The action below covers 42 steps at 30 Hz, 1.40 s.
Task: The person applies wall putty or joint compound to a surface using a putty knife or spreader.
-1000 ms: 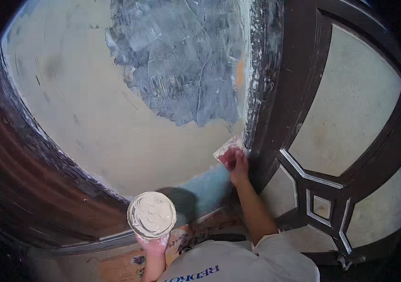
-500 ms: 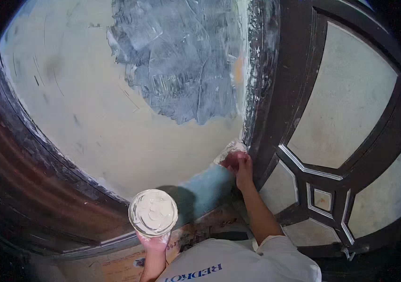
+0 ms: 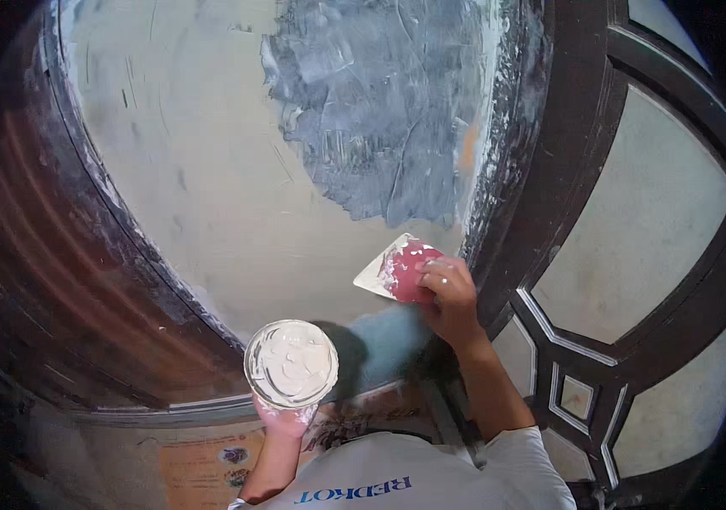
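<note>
Currently: coated scraper over the lower wall, tub held close

Finding 1. The right hand (image 3: 450, 289) grips the red scraper (image 3: 407, 274) by its near side, fingers bent over the face. Pale paste coats the far edge. The scraper is in front of the lower right of the wall (image 3: 201, 229), below the grey patch (image 3: 380, 127); whether its edge touches the surface cannot be told.

Finding 2. The left hand (image 3: 285, 418) grasps the tub (image 3: 291, 404) from beneath; most of its fingers are hidden. The opening faces up, and paste (image 3: 293, 361) shows inside. The tub is to the left of the scraper, apart from it.

Assessment. The work in hand appears to be spreading. Good practice calls for an even bead along the whole edge, a low blade angle and steady pressure, with each stroke overlapping coated ground. The blue strip (image 3: 393, 344) below looks uncoated and merits a feathered join. Care is advised beside the dark frame (image 3: 541, 153), where smears could catch. The tub is best kept level and near, so drips land inside.
</note>
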Motion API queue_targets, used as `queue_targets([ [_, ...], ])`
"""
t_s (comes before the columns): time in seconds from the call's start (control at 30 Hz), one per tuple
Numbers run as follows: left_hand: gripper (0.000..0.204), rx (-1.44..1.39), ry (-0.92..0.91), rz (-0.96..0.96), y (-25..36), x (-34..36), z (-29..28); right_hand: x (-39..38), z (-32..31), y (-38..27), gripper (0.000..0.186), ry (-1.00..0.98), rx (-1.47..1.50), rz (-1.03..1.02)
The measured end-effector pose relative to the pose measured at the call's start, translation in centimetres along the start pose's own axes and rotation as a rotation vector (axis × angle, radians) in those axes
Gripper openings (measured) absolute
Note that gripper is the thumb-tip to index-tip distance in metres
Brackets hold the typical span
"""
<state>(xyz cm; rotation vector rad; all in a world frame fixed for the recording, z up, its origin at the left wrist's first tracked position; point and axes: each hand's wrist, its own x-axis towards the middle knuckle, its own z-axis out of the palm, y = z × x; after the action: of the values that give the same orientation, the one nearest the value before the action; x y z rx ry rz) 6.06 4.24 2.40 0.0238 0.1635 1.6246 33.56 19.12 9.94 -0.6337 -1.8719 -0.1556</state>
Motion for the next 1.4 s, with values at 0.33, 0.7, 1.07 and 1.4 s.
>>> queue_targets([
  [0.33, 0.061, -0.008, -0.041, 0.098, 0.7, 0.8, -4.3, 11.0, 0.9, 4.0, 0.029, -0.270, -0.330, -0.031],
  [0.7, 0.065, -0.015, -0.137, 0.234, 1.2, 1.9, -9.2, 20.8, 3.5, 3.9, 0.038, -0.327, -0.551, -0.374],
  [1.07, 0.063, -0.162, -0.103, 0.211, 1.2, 2.4, -8.4, 26.5, 4.3, 2.7, 0.031, -0.235, -0.842, -0.481],
  [1.4, 0.062, -0.063, -0.104, 0.230, 1.5, 1.5, -7.7, 31.0, -0.2, 2.8, 0.046, 0.084, -0.819, -0.218],
])
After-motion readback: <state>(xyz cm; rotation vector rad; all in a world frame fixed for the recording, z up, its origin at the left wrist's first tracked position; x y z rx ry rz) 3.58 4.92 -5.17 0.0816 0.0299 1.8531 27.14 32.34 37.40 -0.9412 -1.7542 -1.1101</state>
